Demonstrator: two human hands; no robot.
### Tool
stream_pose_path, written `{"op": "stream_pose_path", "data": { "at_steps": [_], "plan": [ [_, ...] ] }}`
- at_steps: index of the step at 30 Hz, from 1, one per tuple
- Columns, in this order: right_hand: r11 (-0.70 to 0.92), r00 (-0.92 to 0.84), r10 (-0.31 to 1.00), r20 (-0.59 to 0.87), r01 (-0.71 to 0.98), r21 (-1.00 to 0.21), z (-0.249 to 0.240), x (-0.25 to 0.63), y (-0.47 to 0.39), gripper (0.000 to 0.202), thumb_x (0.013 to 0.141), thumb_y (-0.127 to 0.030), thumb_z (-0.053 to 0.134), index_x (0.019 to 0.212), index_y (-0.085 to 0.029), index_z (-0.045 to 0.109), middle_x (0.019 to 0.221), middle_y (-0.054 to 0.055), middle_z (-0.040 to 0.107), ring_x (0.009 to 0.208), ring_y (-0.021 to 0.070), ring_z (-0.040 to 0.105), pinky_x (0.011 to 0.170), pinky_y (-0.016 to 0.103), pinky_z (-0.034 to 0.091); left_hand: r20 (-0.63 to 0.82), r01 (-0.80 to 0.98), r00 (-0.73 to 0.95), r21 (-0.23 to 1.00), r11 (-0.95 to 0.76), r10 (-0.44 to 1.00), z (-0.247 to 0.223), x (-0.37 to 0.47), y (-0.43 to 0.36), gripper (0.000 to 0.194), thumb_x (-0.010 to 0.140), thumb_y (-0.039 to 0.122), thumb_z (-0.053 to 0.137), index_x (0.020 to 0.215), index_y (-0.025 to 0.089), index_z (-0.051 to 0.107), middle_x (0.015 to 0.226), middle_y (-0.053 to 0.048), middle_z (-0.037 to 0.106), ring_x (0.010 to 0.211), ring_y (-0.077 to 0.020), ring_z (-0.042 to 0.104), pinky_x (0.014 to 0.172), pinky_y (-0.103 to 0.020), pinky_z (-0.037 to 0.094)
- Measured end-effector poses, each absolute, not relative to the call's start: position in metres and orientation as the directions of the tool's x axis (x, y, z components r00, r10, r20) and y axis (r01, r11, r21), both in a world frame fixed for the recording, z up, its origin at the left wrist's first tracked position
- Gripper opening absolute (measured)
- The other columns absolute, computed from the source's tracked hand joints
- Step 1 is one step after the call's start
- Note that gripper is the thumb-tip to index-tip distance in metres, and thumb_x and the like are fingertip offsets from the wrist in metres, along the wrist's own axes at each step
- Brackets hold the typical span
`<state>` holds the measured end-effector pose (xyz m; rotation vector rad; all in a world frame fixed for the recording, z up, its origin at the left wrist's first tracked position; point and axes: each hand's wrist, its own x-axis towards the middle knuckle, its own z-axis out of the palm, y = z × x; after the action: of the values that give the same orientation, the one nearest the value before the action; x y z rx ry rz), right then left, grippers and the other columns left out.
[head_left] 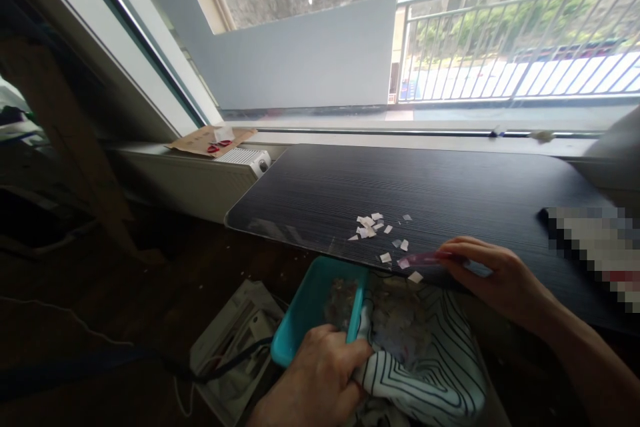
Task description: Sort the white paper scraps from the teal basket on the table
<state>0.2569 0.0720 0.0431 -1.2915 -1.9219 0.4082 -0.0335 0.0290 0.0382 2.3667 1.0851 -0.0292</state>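
At the table edge, my left hand (325,367) is closed round the near rim of a turquoise plastic bin (295,320). A white cloth with black lines (440,353), bunched beside the bin, also touches its fingers. Small pale scraps lie in the bin, and more scraps (395,320) rest in the cloth. Between thumb and fingers, my right hand (485,267) pinches a slim pink tool (420,259), its exact kind unclear. The tool's tip meets a small white paper scrap (404,263) near the table's front edge. Several similar scraps (367,225) are scattered just beyond it.
The dark tabletop (340,177) stands against a window. On the left sill, red-handled scissors (219,145) lie on brown cardboard (193,141), above a radiator (240,159). A pixelated object (595,253) occupies the table's right side. A pale boxy device (245,333) and cords are below left.
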Motion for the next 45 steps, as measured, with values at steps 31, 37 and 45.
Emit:
{"op": "stream_pose_path", "data": {
  "at_steps": [31, 37, 45],
  "plan": [
    [0.458, -0.135, 0.85, 0.509, 0.667, -0.588, 0.025, 0.27, 0.042, 0.017, 0.079, -0.015, 0.061, 0.093, -0.023, 0.062, 0.089, 0.001, 0.063, 0.077, 0.0132, 0.06, 0.069, 0.022, 0.049, -0.207, 0.704, 0.65, 0.527, -0.477, 0.731, 0.037, -0.033, 0.031, 0.007, 0.077, 0.015, 0.054, 0.075, 0.021, 0.051, 0.071, 0.004, 0.056, 0.072, -0.0147, 0.051, 0.072, -0.027, 0.032],
    [0.478, -0.123, 0.829, 0.546, 0.663, -0.577, 0.03, 0.265, 0.044, 0.017, 0.078, -0.013, 0.061, 0.092, -0.022, 0.062, 0.088, 0.001, 0.063, 0.077, 0.013, 0.06, 0.07, 0.022, 0.049, -0.174, 0.701, 0.656, 0.501, -0.507, 0.735, 0.037, -0.035, 0.031, 0.008, 0.076, 0.014, 0.053, 0.079, 0.022, 0.053, 0.072, 0.003, 0.055, 0.075, -0.0159, 0.05, 0.073, -0.027, 0.032],
    [0.451, -0.165, 0.865, 0.473, 0.669, -0.591, 0.028, 0.267, 0.038, 0.016, 0.08, -0.015, 0.059, 0.094, -0.023, 0.061, 0.09, 0.001, 0.062, 0.078, 0.0121, 0.06, 0.069, 0.021, 0.049, -0.184, 0.703, 0.653, 0.507, -0.498, 0.735, 0.035, -0.036, 0.029, 0.007, 0.077, 0.014, 0.053, 0.078, 0.022, 0.053, 0.071, 0.004, 0.055, 0.074, -0.0151, 0.05, 0.074, -0.027, 0.032]
  ]
}}
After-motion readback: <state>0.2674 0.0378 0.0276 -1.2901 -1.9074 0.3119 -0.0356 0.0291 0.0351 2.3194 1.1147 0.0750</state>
